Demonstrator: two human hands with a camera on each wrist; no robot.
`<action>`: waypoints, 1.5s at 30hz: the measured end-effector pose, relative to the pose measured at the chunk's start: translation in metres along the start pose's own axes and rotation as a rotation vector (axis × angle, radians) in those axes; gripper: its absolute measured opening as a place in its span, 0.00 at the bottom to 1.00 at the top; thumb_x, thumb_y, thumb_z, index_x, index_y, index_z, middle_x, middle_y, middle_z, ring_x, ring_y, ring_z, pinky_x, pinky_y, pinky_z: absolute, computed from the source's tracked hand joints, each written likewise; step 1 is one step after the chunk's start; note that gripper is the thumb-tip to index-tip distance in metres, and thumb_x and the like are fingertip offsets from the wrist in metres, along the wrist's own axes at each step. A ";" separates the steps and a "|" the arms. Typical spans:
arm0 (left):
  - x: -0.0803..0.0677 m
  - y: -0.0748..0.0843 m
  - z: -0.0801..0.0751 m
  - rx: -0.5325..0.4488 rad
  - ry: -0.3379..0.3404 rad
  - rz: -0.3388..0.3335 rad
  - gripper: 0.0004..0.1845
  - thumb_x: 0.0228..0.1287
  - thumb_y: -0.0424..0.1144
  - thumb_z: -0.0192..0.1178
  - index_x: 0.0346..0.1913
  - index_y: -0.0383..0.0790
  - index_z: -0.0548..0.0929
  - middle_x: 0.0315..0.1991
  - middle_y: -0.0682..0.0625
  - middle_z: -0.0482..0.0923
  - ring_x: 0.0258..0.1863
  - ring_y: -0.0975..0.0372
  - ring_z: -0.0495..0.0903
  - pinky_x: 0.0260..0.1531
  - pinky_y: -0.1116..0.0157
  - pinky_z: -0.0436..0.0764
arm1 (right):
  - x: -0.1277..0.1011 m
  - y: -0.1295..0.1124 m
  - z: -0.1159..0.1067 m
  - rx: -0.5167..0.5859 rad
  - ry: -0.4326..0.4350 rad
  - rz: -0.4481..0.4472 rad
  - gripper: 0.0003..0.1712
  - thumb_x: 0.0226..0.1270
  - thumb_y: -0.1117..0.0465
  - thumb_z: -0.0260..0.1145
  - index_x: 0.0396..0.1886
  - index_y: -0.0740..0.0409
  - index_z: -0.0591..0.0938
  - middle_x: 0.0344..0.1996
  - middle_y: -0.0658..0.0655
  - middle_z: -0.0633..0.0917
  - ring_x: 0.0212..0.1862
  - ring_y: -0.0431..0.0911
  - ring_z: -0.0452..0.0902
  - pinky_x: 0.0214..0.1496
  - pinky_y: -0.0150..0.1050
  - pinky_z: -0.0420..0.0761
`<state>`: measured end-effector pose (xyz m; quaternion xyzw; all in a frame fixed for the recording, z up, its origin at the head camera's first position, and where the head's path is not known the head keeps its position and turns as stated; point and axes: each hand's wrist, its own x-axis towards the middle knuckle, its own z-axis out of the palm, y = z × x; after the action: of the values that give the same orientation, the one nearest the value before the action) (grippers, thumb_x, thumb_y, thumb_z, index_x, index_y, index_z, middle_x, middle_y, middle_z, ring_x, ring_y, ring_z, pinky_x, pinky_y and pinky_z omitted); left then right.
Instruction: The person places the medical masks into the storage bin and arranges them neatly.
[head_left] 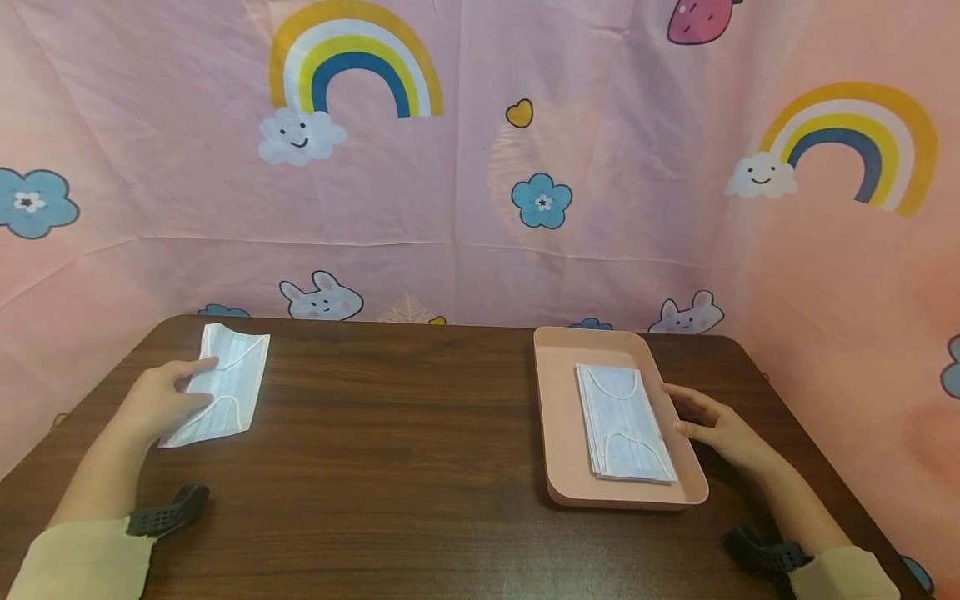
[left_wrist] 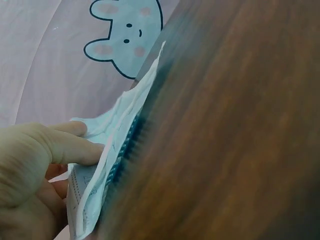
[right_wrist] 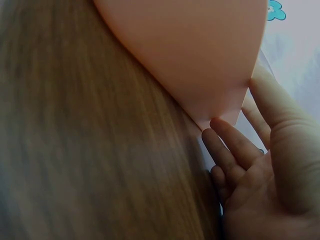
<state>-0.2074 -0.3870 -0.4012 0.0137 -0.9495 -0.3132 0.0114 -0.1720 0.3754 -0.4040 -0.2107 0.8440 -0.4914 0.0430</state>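
Note:
At the table's left side, my left hand [head_left: 161, 398] grips a pale blue face mask [head_left: 236, 383] with white ear loops. Thumb and index finger lie on the mask's upper face in the left wrist view, and other fingers [left_wrist: 59, 186] pass behind its edge. On the right, my right hand [head_left: 723, 429] touches the long side of a pink tray [head_left: 558, 417] with extended, slightly bent fingers. Its fingertips [right_wrist: 215, 137] meet the tray's outer wall in the right wrist view. Inside the tray lies a neat stack of face masks [head_left: 626, 425].
The dark brown wooden table [head_left: 397, 442] stretches between mask and tray. A pink patterned cloth [head_left: 465, 167] hangs behind the table and along its sides. Each wrist wears a black band [head_left: 168, 512].

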 end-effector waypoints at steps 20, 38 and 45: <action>0.005 0.039 0.008 -0.064 0.112 0.036 0.35 0.60 0.36 0.65 0.69 0.33 0.64 0.66 0.26 0.58 0.58 0.27 0.59 0.49 0.32 0.61 | -0.001 0.000 0.001 0.015 0.001 0.019 0.30 0.70 0.69 0.57 0.69 0.69 0.61 0.65 0.75 0.64 0.57 0.29 0.67 0.53 0.28 0.71; -0.006 0.100 0.020 -0.293 0.077 0.105 0.37 0.62 0.45 0.65 0.71 0.40 0.64 0.70 0.35 0.56 0.65 0.32 0.56 0.56 0.40 0.65 | 0.000 0.002 0.000 0.014 0.000 -0.009 0.30 0.69 0.71 0.57 0.69 0.71 0.61 0.64 0.76 0.64 0.57 0.30 0.68 0.53 0.28 0.72; -0.010 0.119 0.025 -0.368 0.035 0.112 0.36 0.62 0.44 0.65 0.72 0.44 0.64 0.72 0.39 0.54 0.66 0.32 0.53 0.56 0.38 0.63 | 0.000 -0.001 0.000 0.011 -0.001 -0.005 0.30 0.69 0.71 0.58 0.69 0.71 0.61 0.64 0.76 0.64 0.57 0.30 0.68 0.53 0.28 0.71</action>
<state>-0.2006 -0.2761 -0.3504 -0.0361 -0.8751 -0.4803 0.0476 -0.1715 0.3749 -0.4034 -0.2129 0.8407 -0.4960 0.0435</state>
